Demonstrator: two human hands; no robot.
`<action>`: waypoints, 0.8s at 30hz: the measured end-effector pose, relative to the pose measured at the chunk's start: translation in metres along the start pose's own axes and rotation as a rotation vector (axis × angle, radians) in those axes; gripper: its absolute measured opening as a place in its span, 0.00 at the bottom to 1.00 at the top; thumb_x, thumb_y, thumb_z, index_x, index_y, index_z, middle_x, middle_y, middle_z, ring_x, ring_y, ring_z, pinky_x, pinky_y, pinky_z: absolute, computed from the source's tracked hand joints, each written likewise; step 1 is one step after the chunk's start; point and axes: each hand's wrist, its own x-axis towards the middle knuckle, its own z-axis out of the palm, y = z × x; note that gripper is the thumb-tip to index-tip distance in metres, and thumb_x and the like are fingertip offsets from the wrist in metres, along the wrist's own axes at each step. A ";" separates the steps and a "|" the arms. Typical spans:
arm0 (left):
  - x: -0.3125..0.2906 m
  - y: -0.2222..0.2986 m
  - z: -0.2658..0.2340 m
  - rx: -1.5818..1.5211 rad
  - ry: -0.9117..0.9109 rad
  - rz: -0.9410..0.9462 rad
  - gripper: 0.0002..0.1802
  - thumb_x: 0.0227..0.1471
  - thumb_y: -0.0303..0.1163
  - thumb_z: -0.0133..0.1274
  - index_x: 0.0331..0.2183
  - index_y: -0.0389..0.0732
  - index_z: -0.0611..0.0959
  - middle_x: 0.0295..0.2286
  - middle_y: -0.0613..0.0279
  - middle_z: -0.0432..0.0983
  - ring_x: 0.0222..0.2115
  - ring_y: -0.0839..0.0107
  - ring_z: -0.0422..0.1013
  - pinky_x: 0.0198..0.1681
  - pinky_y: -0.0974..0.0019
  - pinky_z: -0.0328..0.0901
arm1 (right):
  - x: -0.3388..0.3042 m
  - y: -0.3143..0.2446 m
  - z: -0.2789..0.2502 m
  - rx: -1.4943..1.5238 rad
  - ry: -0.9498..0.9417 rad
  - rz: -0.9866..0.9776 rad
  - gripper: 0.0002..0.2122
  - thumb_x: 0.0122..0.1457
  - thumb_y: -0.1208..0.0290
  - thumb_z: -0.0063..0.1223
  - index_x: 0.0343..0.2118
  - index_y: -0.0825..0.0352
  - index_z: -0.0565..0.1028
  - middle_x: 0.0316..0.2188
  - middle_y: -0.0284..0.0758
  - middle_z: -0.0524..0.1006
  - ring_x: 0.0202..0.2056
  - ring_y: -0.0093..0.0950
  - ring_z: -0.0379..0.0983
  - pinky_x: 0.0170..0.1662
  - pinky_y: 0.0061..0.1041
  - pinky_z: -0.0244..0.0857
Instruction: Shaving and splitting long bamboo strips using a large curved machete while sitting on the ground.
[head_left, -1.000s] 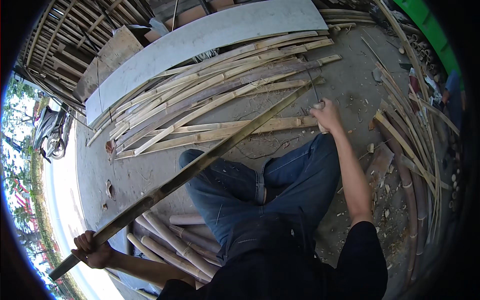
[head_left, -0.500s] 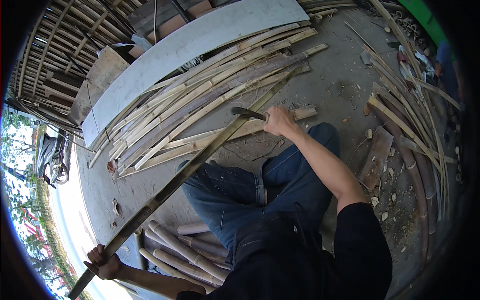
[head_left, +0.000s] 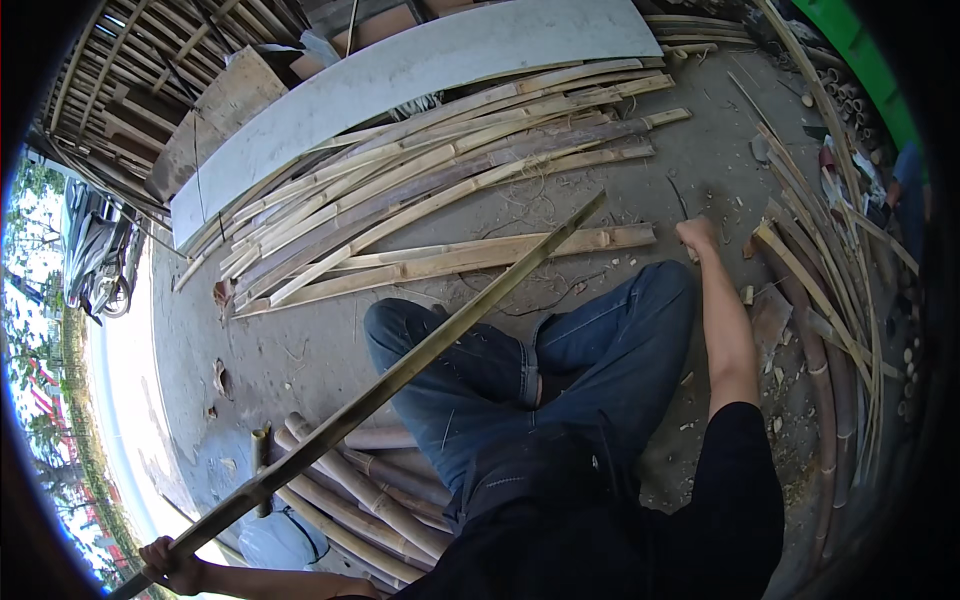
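My left hand (head_left: 172, 568), at the lower left, is closed around the low end of a long split bamboo strip (head_left: 385, 385). The strip slants up across my lap, and its far end rises over the floor beyond my knees, with nothing else holding it. Out to the right, past my knee, my right hand (head_left: 698, 235) is closed on the handle of a dark curved knife (head_left: 680, 197). Its thin blade points away from me, apart from the strip. Most of the handle is hidden in my fist.
Split bamboo slats (head_left: 480, 165) lie in a pile ahead, beside a long pale board (head_left: 420, 75). Round bamboo poles (head_left: 370, 500) lie at my lower left. More poles and thin strips (head_left: 820, 370) line the right, with wood chips near them. A motorcycle (head_left: 105, 255) stands far left.
My right hand has swung right with the knife, off the bamboo strip. My left hand has shifted slightly down and left, and the strip's far end has dropped nearer to me.
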 end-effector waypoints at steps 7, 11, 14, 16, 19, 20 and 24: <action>0.027 -0.098 0.055 -0.320 -0.207 -0.047 0.18 0.53 0.40 0.52 0.19 0.47 0.63 0.16 0.70 0.56 0.24 0.70 0.59 0.30 0.68 0.57 | -0.113 -0.094 0.030 0.352 0.260 -0.572 0.32 0.49 0.59 0.60 0.58 0.70 0.71 0.48 0.56 0.77 0.52 0.51 0.73 0.55 0.39 0.67; 0.034 -0.116 0.039 -0.407 -0.281 -0.093 0.23 0.51 0.49 0.53 0.15 0.49 0.64 0.16 0.70 0.58 0.23 0.70 0.59 0.29 0.68 0.58 | -0.209 -0.135 0.038 0.346 0.189 -0.807 0.22 0.49 0.67 0.60 0.47 0.71 0.74 0.38 0.52 0.80 0.44 0.52 0.76 0.48 0.40 0.70; 0.036 -0.107 0.030 -0.323 -0.048 0.106 0.30 0.50 0.61 0.52 0.12 0.52 0.63 0.10 0.76 0.58 0.10 0.81 0.55 0.16 0.75 0.54 | -0.250 -0.149 0.072 0.200 0.046 -0.826 0.25 0.46 0.66 0.64 0.48 0.69 0.74 0.35 0.54 0.80 0.43 0.52 0.76 0.46 0.42 0.71; 0.019 -0.135 0.070 -0.495 -0.087 0.072 0.29 0.48 0.59 0.55 0.11 0.53 0.63 0.08 0.79 0.56 0.07 0.86 0.53 0.12 0.79 0.51 | -0.225 -0.155 0.081 0.126 0.023 -0.709 0.24 0.47 0.64 0.64 0.47 0.69 0.75 0.36 0.53 0.81 0.42 0.50 0.78 0.49 0.44 0.72; 0.020 -0.126 0.049 -0.486 -0.119 0.079 0.26 0.45 0.52 0.57 0.11 0.53 0.64 0.08 0.79 0.56 0.07 0.86 0.55 0.11 0.80 0.52 | -0.121 -0.122 0.085 0.045 0.218 -0.461 0.23 0.47 0.65 0.63 0.47 0.70 0.76 0.42 0.54 0.79 0.46 0.49 0.77 0.51 0.42 0.71; 0.022 -0.127 0.040 -0.496 -0.112 0.079 0.26 0.45 0.52 0.57 0.11 0.53 0.64 0.08 0.79 0.56 0.07 0.86 0.55 0.11 0.80 0.52 | -0.085 -0.105 0.080 -0.007 0.225 -0.392 0.23 0.47 0.65 0.63 0.47 0.70 0.77 0.44 0.54 0.79 0.47 0.48 0.77 0.51 0.42 0.71; 0.009 -0.128 0.045 -0.528 -0.136 0.038 0.20 0.42 0.42 0.56 0.11 0.52 0.64 0.07 0.79 0.58 0.07 0.87 0.56 0.12 0.82 0.54 | -0.100 -0.124 0.036 -0.074 0.074 -0.417 0.24 0.46 0.64 0.64 0.47 0.72 0.78 0.45 0.52 0.79 0.48 0.47 0.77 0.52 0.40 0.71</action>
